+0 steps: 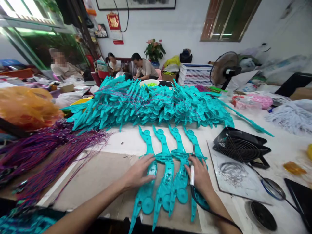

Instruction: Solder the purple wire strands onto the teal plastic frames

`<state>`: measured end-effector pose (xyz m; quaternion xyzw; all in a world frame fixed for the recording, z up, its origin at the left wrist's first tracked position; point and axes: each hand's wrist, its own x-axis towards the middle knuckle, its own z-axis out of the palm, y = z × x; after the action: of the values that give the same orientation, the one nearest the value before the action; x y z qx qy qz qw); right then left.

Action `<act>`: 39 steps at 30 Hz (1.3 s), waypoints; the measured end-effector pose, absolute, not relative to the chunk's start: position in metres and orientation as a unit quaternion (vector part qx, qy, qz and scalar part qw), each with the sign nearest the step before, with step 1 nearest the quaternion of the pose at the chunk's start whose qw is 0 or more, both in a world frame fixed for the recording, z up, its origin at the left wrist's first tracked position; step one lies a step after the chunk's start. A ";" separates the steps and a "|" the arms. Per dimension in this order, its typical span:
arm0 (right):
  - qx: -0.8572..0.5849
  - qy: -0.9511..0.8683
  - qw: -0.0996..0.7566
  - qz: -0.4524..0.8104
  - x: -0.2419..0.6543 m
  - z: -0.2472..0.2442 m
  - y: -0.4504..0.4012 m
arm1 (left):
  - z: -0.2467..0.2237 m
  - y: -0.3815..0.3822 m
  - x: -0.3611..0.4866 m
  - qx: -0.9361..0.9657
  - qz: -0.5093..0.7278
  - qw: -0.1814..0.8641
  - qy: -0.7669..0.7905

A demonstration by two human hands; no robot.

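Though blurry, two hands (142, 171) (200, 174), apparently one tool (192, 175).

Left hand (140, 172) open, right hand (200, 174) curled

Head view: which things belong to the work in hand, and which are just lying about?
In the work:
- corded pen-like tool, in the right hand
- row of teal parts, left hand on one
- teal pile and purplish wires, probably

Lying about:
- orange plastic bag
- stacked crates
- potted plant

Hands (140, 172) bare, fingers (147, 160) slim; forearms (96, 201) uncovered, slender.
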<state>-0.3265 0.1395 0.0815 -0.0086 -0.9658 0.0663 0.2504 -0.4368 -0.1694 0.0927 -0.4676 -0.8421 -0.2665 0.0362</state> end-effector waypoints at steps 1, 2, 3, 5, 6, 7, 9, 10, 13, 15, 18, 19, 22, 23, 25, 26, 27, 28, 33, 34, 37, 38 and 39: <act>-0.005 -0.964 0.257 0.061 -0.326 0.080 0.141 | 0.106 -0.167 -0.457 -0.445 -0.292 0.064 -0.844; 0.000 -0.963 0.263 0.056 -0.326 0.078 0.142 | 0.122 -0.162 -0.483 -0.407 -0.315 0.108 -0.851; 0.005 -0.962 0.269 0.051 -0.326 0.077 0.144 | 0.142 -0.154 -0.513 -0.357 -0.320 0.154 -0.864; 0.014 -0.959 0.280 0.039 -0.326 0.076 0.145 | 0.184 -0.135 -0.578 -0.268 -0.290 0.201 -0.897; 0.016 -0.958 0.285 0.033 -0.326 0.075 0.145 | 0.205 -0.124 -0.610 -0.238 -0.256 0.189 -0.918; 0.018 -0.957 0.288 0.028 -0.326 0.076 0.146 | 0.223 -0.114 -0.639 -0.211 -0.214 0.164 -0.940; 0.021 -0.956 0.291 0.021 -0.325 0.077 0.146 | 0.249 -0.095 -0.685 -0.197 -0.188 0.139 -0.952; 0.023 -0.956 0.291 0.018 -0.324 0.077 0.146 | 0.256 -0.088 -0.702 -0.198 -0.176 0.125 -0.956; 0.029 -0.955 0.294 0.013 -0.323 0.078 0.147 | 0.264 -0.072 -0.730 -0.219 -0.148 0.091 -0.960; 0.030 -0.956 0.293 0.014 -0.323 0.079 0.147 | 0.264 -0.066 -0.736 -0.233 -0.131 0.085 -0.960; 0.022 -0.957 0.287 0.026 -0.321 0.080 0.145 | 0.267 -0.061 -0.737 -0.246 -0.117 0.111 -0.956; 0.018 -0.958 0.284 0.033 -0.320 0.080 0.144 | 0.270 -0.060 -0.735 -0.255 -0.114 0.129 -0.951; 0.008 -0.960 0.276 0.052 -0.317 0.082 0.141 | 0.286 -0.057 -0.723 -0.315 -0.121 0.185 -0.923; 0.005 -0.960 0.273 0.057 -0.317 0.083 0.139 | 0.293 -0.055 -0.716 -0.343 -0.131 0.184 -0.912; -0.001 -0.961 0.269 0.066 -0.316 0.084 0.137 | 0.308 -0.051 -0.698 -0.390 -0.172 0.114 -0.897; -0.004 -0.961 0.266 0.071 -0.316 0.085 0.137 | 0.316 -0.047 -0.687 -0.406 -0.207 0.054 -0.888; -0.007 -0.962 0.264 0.076 -0.316 0.085 0.136 | 0.325 -0.044 -0.675 -0.416 -0.252 -0.008 -0.874; -0.010 -0.962 0.261 0.082 -0.316 0.085 0.136 | 0.333 -0.039 -0.662 -0.421 -0.303 -0.062 -0.853; -0.028 -0.949 0.288 0.127 -0.313 0.086 0.132 | 0.373 -0.012 -0.592 -0.428 -0.502 -0.160 -0.735; -0.034 -0.939 0.312 0.141 -0.310 0.088 0.130 | 0.380 -0.007 -0.579 -0.432 -0.524 -0.172 -0.714; -0.061 -0.892 0.405 0.190 -0.297 0.106 0.128 | 0.400 -0.004 -0.543 -0.455 -0.576 -0.207 -0.647; -0.068 -0.872 0.440 0.205 -0.292 0.117 0.128 | 0.405 -0.006 -0.533 -0.461 -0.589 -0.211 -0.629; -0.075 -0.850 0.473 0.221 -0.289 0.130 0.129 | 0.408 -0.009 -0.522 -0.465 -0.599 -0.210 -0.618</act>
<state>-0.2891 0.1289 0.1300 -0.0746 -0.8498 0.2207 0.4729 -0.5224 -0.0089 0.4082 -0.4645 -0.6179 -0.5985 -0.2104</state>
